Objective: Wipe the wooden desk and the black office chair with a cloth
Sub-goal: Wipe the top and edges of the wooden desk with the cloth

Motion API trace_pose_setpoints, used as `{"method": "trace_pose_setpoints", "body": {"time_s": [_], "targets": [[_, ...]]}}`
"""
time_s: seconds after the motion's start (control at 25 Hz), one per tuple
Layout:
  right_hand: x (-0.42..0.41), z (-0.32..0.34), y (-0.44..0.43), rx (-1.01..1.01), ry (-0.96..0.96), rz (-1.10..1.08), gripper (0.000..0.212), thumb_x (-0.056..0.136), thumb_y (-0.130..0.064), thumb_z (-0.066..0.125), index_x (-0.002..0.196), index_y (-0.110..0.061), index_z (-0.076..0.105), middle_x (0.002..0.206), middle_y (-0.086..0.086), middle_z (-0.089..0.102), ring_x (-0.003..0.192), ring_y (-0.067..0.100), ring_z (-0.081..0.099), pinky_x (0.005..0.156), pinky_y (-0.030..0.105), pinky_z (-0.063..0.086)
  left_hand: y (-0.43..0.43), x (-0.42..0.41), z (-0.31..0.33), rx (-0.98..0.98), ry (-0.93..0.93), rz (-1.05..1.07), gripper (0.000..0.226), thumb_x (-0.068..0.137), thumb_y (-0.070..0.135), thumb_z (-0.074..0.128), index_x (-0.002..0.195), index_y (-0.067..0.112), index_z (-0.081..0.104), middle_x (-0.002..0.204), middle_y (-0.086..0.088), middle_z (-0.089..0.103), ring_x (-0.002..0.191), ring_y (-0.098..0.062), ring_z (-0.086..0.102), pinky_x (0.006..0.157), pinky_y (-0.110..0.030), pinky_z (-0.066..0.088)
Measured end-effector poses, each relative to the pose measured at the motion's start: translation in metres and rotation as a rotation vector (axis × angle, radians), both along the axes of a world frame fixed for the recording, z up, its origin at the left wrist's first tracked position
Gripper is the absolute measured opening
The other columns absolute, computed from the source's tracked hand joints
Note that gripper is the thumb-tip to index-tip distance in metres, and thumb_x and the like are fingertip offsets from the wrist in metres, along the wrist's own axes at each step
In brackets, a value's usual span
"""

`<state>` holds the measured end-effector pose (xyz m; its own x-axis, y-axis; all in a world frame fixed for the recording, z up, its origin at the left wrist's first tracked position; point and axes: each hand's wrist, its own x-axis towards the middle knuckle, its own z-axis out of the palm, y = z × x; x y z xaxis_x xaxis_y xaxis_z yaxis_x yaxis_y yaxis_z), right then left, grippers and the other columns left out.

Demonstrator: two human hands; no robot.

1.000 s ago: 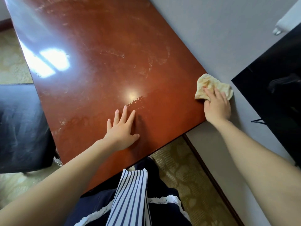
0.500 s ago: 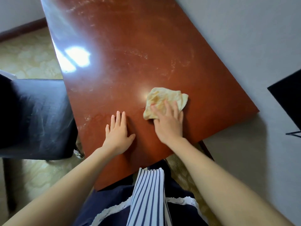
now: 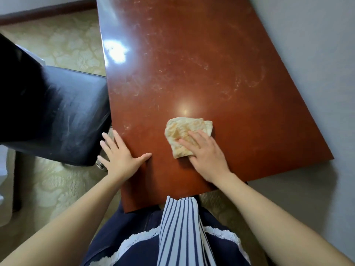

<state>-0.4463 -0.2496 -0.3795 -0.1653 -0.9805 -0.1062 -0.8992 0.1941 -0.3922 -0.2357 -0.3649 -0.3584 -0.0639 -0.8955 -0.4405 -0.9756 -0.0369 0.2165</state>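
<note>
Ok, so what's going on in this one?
A person is cleaning a wooden desk. The right hand presses a yellowish cloth flat on the near part of the desktop, fingers straight. The left hand rests open at the desk's left edge. Pale smears show further up the top. The black office chair stands beside the desk on the left.

We log pale patterned carpet on the left. A grey wall runs along the right. Dark baseboard at far left.
</note>
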Motion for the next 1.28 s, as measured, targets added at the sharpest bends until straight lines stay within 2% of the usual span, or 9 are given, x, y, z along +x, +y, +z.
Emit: {"method": "trace_pose_setpoints", "body": {"time_s": [0.16, 0.28, 0.36, 0.6, 0.76, 0.92, 1.04, 1.16, 1.28], "targets": [[-0.045, 0.006, -0.01, 0.006, 0.037, -0.311, 0.052, 0.088, -0.019, 0.054, 0.136, -0.039, 0.046, 0.148, 0.001, 0.039, 0.137, 0.028, 0.029, 0.112, 0.043, 0.027, 0.002, 0.004, -0.007, 0.166, 0.239, 0.323, 0.134, 0.066, 0.055, 0.079, 0.15, 0.013, -0.018, 0.158, -0.013, -0.018, 0.146, -0.034, -0.005, 0.116, -0.053, 0.005], [-0.045, 0.013, -0.036, 0.012, -0.06, -0.677, 0.042, 0.095, -0.022, 0.044, 0.135, -0.035, 0.049, 0.15, 0.0, 0.034, 0.14, 0.023, 0.02, 0.115, 0.039, 0.021, -0.004, 0.01, -0.015, 0.213, 0.41, 0.37, 0.135, 0.066, 0.045, 0.084, 0.15, 0.014, -0.017, 0.158, -0.017, 0.001, 0.145, -0.032, 0.011, 0.119, -0.043, 0.013], [-0.022, 0.019, -0.056, 0.031, -0.086, -0.781, 0.041, 0.096, -0.024, 0.042, 0.134, -0.038, 0.05, 0.151, 0.001, 0.031, 0.139, 0.024, 0.02, 0.115, 0.039, 0.02, -0.007, 0.013, -0.017, 0.252, 0.424, 0.368, 0.133, 0.065, 0.049, 0.083, 0.15, 0.016, -0.015, 0.155, -0.018, 0.01, 0.142, -0.032, 0.019, 0.117, -0.043, 0.019], [0.077, 0.02, -0.074, 0.083, -0.029, -0.062, 0.043, 0.088, -0.027, 0.051, 0.129, -0.039, 0.055, 0.148, 0.009, 0.036, 0.137, 0.032, 0.025, 0.111, 0.043, 0.02, -0.015, 0.024, -0.012, 0.401, 0.481, 0.298, 0.134, 0.066, 0.044, 0.084, 0.149, 0.016, -0.018, 0.15, -0.015, 0.011, 0.141, -0.024, 0.017, 0.116, -0.036, 0.021], [0.097, 0.018, -0.084, 0.09, -0.088, 0.271, 0.048, 0.081, -0.034, 0.037, 0.12, -0.032, 0.064, 0.137, 0.013, 0.048, 0.13, 0.035, 0.035, 0.109, 0.048, 0.027, -0.018, 0.03, -0.007, 0.475, 0.557, 0.269, 0.143, 0.045, 0.047, 0.081, 0.148, 0.022, -0.015, 0.149, -0.009, 0.01, 0.139, -0.02, 0.015, 0.113, -0.038, 0.027], [0.083, 0.018, -0.121, 0.156, -0.01, 0.546, 0.047, 0.088, -0.024, 0.051, 0.134, -0.031, 0.053, 0.146, 0.012, 0.036, 0.137, 0.033, 0.025, 0.113, 0.044, 0.025, -0.016, 0.033, -0.009, 0.495, 0.582, 0.226, 0.131, 0.07, 0.038, 0.083, 0.148, 0.018, -0.02, 0.154, -0.006, -0.002, 0.143, -0.018, 0.007, 0.117, -0.037, 0.021], [0.091, 0.023, -0.157, 0.165, 0.098, 0.597, 0.048, 0.097, -0.028, 0.043, 0.144, -0.034, 0.036, 0.154, 0.008, 0.023, 0.142, 0.028, 0.015, 0.115, 0.038, 0.018, -0.019, 0.035, -0.01, 0.547, 0.598, 0.288, 0.131, 0.072, 0.045, 0.079, 0.147, 0.02, -0.024, 0.156, -0.006, -0.002, 0.144, -0.016, 0.008, 0.117, -0.034, 0.021], [0.112, 0.028, -0.173, 0.199, 0.113, 0.476, 0.047, 0.1, -0.033, 0.036, 0.146, -0.037, 0.028, 0.157, 0.003, 0.014, 0.145, 0.025, 0.007, 0.114, 0.037, 0.014, -0.015, 0.036, -0.005, 0.536, 0.758, 0.404, 0.132, 0.061, 0.05, 0.084, 0.149, 0.031, -0.013, 0.156, -0.003, 0.017, 0.141, -0.017, 0.026, 0.114, -0.04, 0.03], [0.122, 0.027, -0.161, 0.184, 0.098, 0.424, 0.046, 0.099, -0.031, 0.036, 0.145, -0.036, 0.031, 0.158, 0.003, 0.014, 0.146, 0.024, 0.005, 0.115, 0.038, 0.013, -0.009, 0.043, -0.005, 0.512, 0.971, 0.529, 0.097, 0.069, 0.015, 0.082, 0.137, 0.041, 0.018, 0.138, -0.003, 0.05, 0.122, -0.018, 0.054, 0.102, -0.043, 0.046]]}}
